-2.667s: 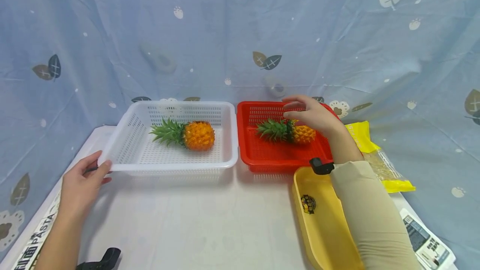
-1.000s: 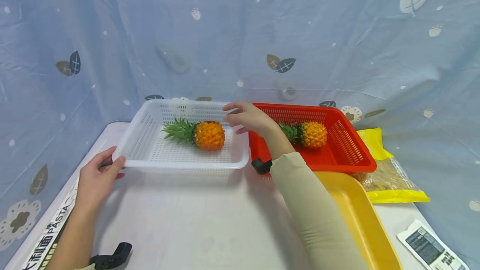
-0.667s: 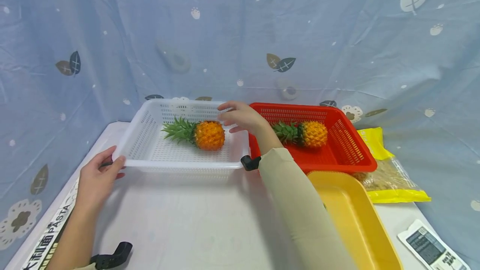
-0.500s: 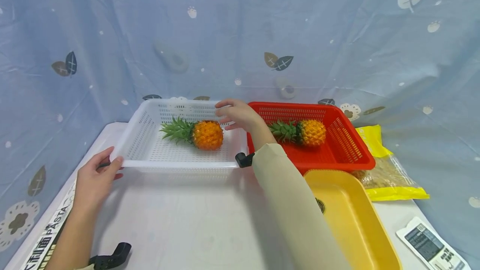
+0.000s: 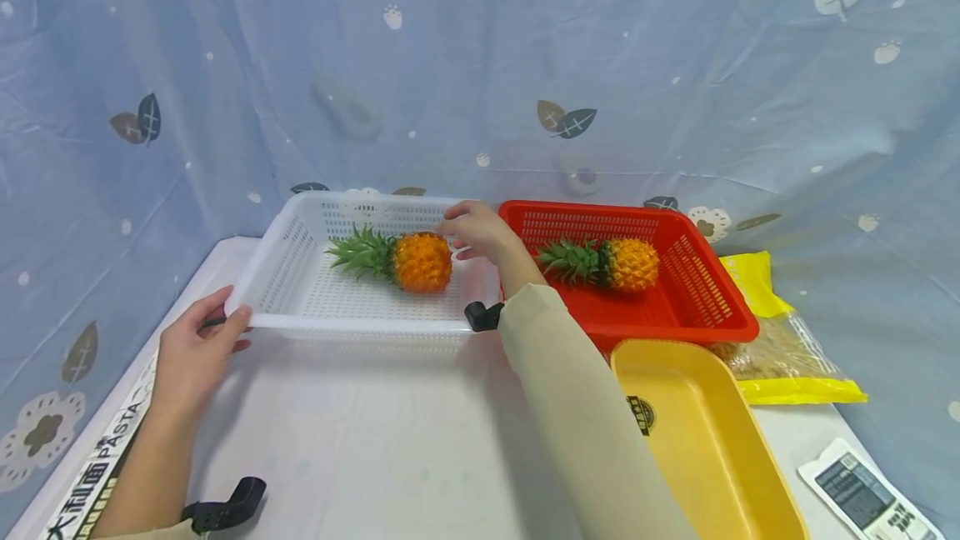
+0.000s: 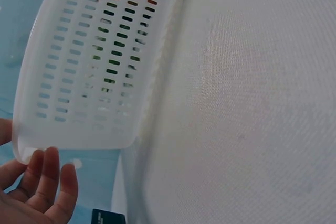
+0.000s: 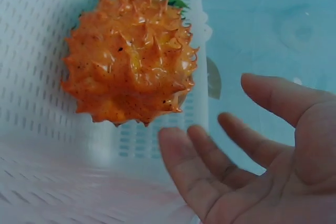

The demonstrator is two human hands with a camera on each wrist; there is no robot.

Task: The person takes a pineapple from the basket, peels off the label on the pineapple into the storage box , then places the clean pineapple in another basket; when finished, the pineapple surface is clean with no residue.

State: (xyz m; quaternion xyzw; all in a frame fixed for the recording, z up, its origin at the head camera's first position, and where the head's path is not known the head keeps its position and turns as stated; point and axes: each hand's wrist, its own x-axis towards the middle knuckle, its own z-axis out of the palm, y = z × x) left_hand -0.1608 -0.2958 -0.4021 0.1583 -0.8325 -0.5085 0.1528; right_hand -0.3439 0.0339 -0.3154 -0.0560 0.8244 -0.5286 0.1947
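Observation:
An orange pineapple (image 5: 422, 262) with green leaves lies on its side in the white plastic basket (image 5: 360, 326). My left hand (image 5: 197, 348) grips that basket's near left corner; in the left wrist view its fingers (image 6: 48, 179) curl under the rim. My right hand (image 5: 480, 232) hovers over the basket's right end, beside the pineapple's base. The right wrist view has its fingers loosely spread, apart from the spiky fruit (image 7: 131, 61). A second, yellower pineapple (image 5: 632, 265) lies in the red basket (image 5: 667, 332) on the right.
A yellow tray (image 5: 705, 432) stands in front of the red basket, partly behind my right sleeve. Right of it are a yellow-ended bag (image 5: 787, 348) and a white packet (image 5: 862, 490). A PASTA-labelled package (image 5: 105, 457) lies along the left edge. Patterned blue cloth (image 5: 450, 65) hangs behind.
My right hand has moved left from above the pineapple in the red basket to the orange pineapple in the white one. My left hand keeps its grip on the corner. The view has shifted slightly.

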